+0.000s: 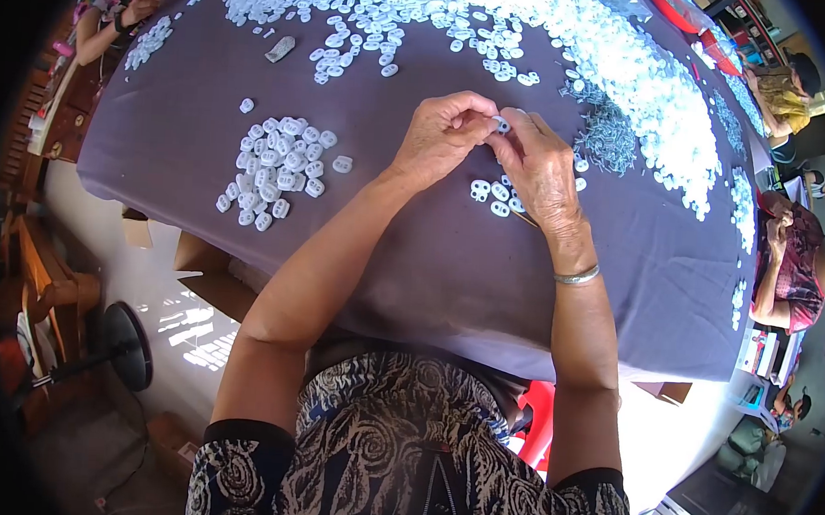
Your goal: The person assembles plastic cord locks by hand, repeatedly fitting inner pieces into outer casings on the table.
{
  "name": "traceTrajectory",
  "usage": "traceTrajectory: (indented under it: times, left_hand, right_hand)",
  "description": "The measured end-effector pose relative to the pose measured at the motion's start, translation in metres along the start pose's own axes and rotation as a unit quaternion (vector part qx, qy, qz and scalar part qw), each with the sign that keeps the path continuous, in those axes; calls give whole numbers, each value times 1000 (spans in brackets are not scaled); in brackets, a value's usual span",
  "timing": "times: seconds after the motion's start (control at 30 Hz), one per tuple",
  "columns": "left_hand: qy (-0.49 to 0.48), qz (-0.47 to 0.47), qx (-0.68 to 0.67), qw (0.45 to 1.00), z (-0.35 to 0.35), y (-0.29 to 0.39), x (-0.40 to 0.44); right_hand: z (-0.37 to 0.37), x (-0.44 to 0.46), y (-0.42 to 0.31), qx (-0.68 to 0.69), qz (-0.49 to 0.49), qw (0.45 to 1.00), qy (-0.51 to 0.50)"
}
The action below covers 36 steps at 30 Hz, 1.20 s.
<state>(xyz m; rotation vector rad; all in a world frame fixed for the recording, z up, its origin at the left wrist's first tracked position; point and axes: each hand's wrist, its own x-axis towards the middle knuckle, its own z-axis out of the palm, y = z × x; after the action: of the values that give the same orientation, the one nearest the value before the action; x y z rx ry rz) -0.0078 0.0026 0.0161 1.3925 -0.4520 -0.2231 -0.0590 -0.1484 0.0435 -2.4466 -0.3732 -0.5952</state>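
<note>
A small white oval plastic piece with dark holes (501, 125) is pinched between the thumb and fingers of my right hand (537, 166). My left hand (445, 136) is closed in a pinch right against it; whatever its fingertips hold is hidden. Below my right hand lie several loose white oval pieces (500, 208), partly covered by the palm. To the left of my left forearm sits a heap of similar white pieces (273, 166). A pile of small dark metal parts, apparently screws (610, 140), lies to the right of my right hand.
A dark cloth (196, 106) covers the table. Across its far side spreads a large mass of white pieces (663, 112). A small grey lump (280, 49) lies at the far left. Other people sit at the left edge and along the right side (790, 268).
</note>
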Motion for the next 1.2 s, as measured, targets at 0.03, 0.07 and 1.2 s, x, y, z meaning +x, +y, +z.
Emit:
traceTrajectory:
  times: [0.03, 0.07, 1.2]
  left_hand:
    - [6, -3, -7, 1000, 1, 1, 0]
    - [12, -6, -15, 1000, 1, 2, -1]
    - [-19, -9, -83, 996, 1, 3, -3]
  right_hand:
    - [0, 0, 0, -15, -12, 1000, -1]
    - [0, 0, 1, -5, -13, 1000, 0]
    - [6, -1, -2, -33, 15, 997, -61]
